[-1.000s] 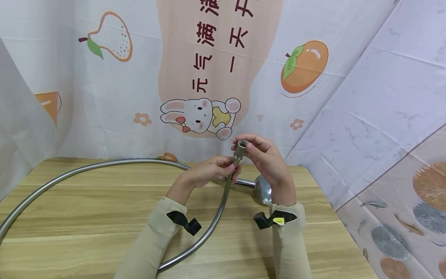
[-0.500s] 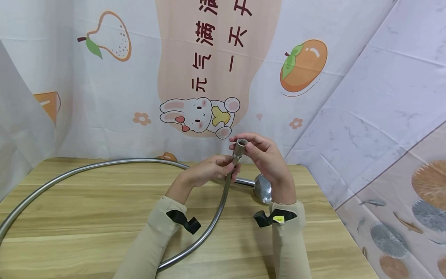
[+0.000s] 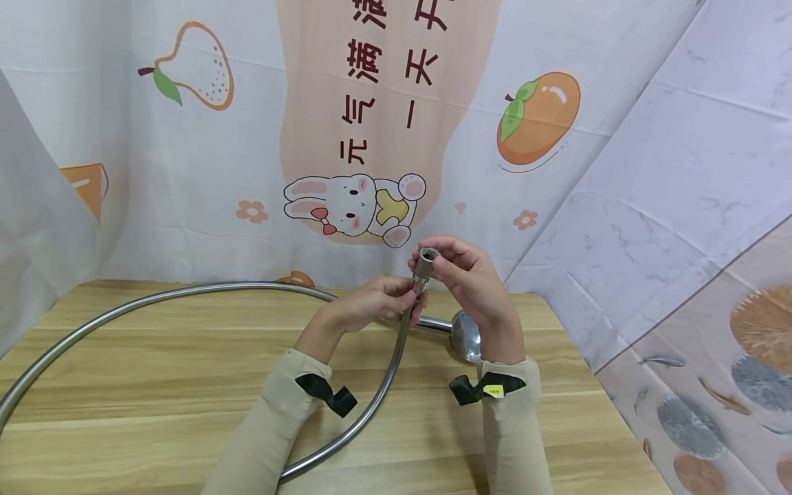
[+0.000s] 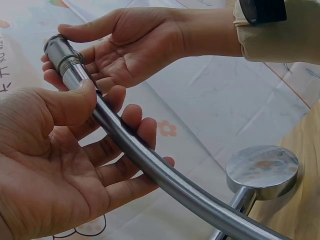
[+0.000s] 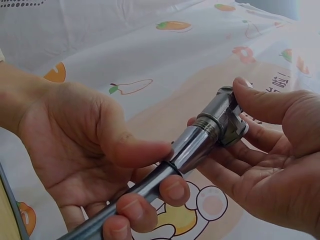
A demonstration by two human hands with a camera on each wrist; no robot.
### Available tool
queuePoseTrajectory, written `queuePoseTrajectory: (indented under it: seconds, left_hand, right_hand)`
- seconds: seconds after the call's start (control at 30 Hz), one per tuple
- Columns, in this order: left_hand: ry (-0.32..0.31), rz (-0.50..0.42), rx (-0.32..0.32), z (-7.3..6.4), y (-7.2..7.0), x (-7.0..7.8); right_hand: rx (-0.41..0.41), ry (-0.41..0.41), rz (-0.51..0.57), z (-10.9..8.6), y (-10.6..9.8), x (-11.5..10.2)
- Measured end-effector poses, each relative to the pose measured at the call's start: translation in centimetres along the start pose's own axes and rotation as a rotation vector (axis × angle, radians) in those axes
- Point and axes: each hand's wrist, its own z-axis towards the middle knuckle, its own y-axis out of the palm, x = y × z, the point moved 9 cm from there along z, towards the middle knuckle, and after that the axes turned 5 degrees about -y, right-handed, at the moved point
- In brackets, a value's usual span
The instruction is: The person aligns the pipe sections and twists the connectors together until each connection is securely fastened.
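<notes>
Around the upper end of a silver metal shower hose, my left hand curls its fingers, the thumb pressing just below the smooth end sleeve. A short hollow metal fitting sits on that end, its open mouth facing up. My right hand pinches the fitting between thumb and fingers. Screw threads show between fitting and sleeve in the right wrist view, where a bracket-like piece sticks out from the fitting's side. Behind the hands, a chrome shower head lies on the table, partly covered by the right hand.
The hose loops off to the left over the wooden table and leaves the frame at its left edge. A printed cloth hangs behind the table, and another patterned cloth lines the right side. Black straps circle both sleeves.
My right thumb and fingers have shifted slightly on the fitting, which tilts a little differently. The left hand and the hose keep their place.
</notes>
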Motion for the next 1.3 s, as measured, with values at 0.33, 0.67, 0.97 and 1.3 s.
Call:
queuePoseTrajectory:
  seconds: [0.33,0.67,0.97,1.3]
  left_hand:
    - [-0.007,-0.013,-0.005,0.12,0.04,-0.25]
    - [-0.012,-0.004,0.0,0.18,0.02,-0.27]
    - [-0.007,-0.004,0.004,0.15,-0.12,-0.27]
    - [-0.008,-0.013,0.001,0.07,-0.16,-0.23]
  right_hand:
    - [-0.006,0.009,0.012,-0.05,0.48,0.06]
    - [-0.048,-0.011,-0.017,-0.15,0.65,-0.21]
    - [-0.008,0.015,-0.022,-0.09,0.42,-0.03]
    - [-0.017,-0.008,-0.007,0.1,0.61,-0.19]
